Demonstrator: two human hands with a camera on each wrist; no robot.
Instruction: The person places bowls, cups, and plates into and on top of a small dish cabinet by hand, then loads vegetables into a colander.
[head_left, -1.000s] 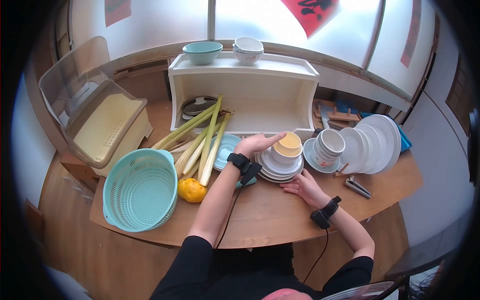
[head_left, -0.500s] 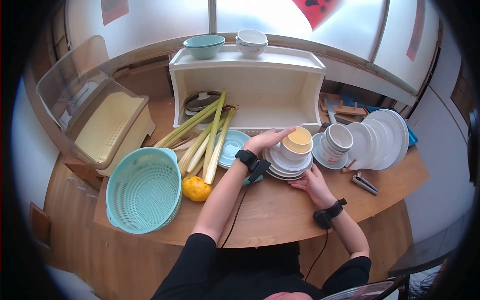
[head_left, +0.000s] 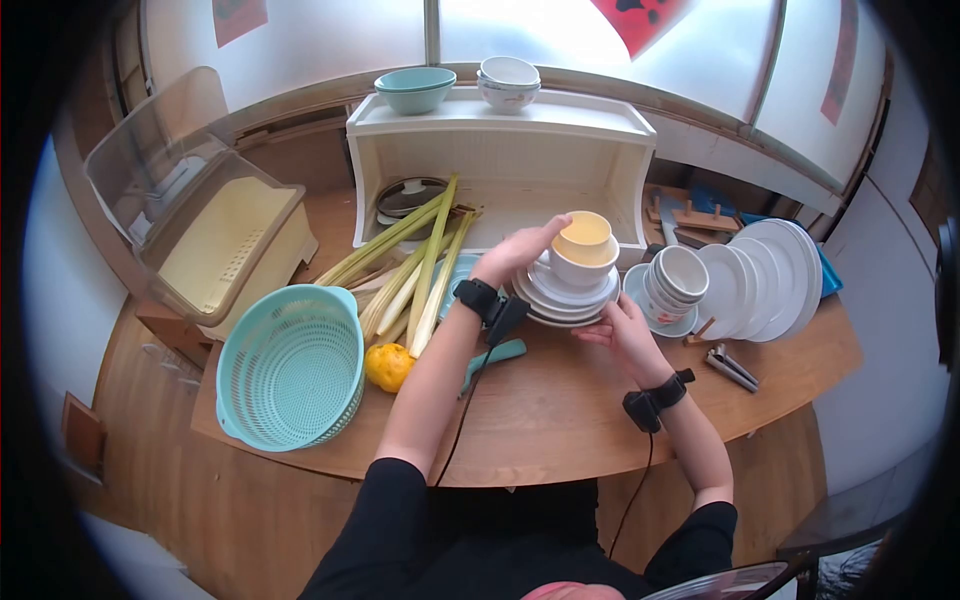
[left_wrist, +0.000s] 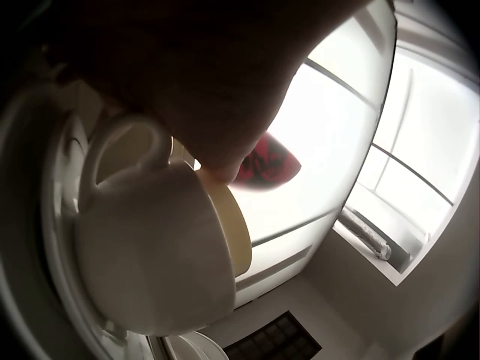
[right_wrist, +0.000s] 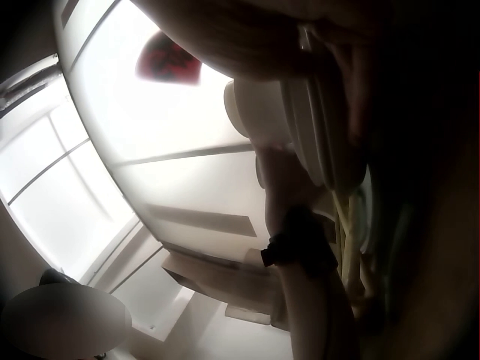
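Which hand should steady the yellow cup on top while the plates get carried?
Probably the left hand: it already rests against the yellow cup, while the right hand is under the plate stack's near edge.

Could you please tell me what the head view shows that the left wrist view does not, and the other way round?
Only the head view shows the teal colander, the orange fruit, the stalks, the white shelf and both hands: left hand and right hand on the plate stack. Only the left wrist view shows the cup's handle up close. Both show the yellow-lined cup on the stack.
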